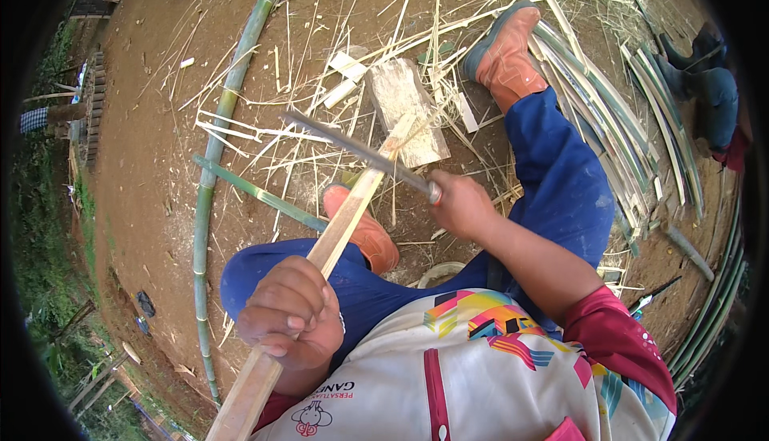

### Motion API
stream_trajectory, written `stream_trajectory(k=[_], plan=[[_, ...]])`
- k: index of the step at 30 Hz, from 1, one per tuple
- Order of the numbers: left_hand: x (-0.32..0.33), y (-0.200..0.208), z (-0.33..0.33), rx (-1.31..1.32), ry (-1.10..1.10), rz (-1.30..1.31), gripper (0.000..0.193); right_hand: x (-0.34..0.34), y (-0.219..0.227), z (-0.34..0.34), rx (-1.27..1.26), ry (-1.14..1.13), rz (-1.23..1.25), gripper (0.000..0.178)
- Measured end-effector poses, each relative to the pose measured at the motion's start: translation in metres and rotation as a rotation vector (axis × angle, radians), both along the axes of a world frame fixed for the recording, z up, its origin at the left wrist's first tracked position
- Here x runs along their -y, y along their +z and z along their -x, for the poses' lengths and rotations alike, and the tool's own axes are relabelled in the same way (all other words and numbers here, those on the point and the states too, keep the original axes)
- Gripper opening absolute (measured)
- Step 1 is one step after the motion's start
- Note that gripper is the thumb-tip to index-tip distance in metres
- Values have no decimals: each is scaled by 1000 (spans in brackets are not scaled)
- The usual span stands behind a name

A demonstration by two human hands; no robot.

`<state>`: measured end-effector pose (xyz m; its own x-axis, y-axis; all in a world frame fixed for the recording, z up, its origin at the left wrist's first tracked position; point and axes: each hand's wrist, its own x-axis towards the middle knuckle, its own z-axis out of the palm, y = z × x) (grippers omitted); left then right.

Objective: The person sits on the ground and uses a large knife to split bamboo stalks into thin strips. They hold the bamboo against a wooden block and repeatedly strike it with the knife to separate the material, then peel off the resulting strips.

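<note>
My left hand (292, 311) is wrapped round a long split bamboo strip (349, 215), pale on its inner face. The strip slants from beside my left side up to a rough wooden block (416, 138) on the ground, where its far end lies. In my right hand (463, 205), fingers closed on the handle, is a long-bladed knife (352, 146). Its blade points up and left and crosses over the strip near the block. Whether the edge touches the strip I cannot tell. The handle is mostly hidden by my fingers.
A long green bamboo pole (210, 177) lies on the left, with a shorter green piece (256, 193) beside it. Split bamboo strips (593, 112) are piled on the right. Shavings litter the brown dirt. My orange boots (513, 48) flank the block. Another person's legs (709, 96) show at far right.
</note>
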<state>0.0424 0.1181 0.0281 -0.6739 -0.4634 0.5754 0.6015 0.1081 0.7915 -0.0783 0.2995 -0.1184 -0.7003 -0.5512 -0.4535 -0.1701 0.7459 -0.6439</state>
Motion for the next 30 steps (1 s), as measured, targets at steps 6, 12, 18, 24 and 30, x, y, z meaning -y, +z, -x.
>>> stream_trajectory(k=[6, 12, 18, 24, 30], plan=[[4, 0, -3, 30, -73, 12, 34, 1, -4, 10, 5, 11, -16, 23], [3, -1, -1, 9, -55, 43, 32, 1, 8, 1, 45, 34, -4, 26], [3, 1, -2, 11, -55, 11, 32, 3, -37, 17, 50, -91, -16, 24], [8, -4, -4, 1, -65, 4, 33, 6, 9, 8, 42, 61, -11, 23], [8, 1, -2, 15, -91, -5, 34, 3, -54, 24, 10, -58, -106, 26]])
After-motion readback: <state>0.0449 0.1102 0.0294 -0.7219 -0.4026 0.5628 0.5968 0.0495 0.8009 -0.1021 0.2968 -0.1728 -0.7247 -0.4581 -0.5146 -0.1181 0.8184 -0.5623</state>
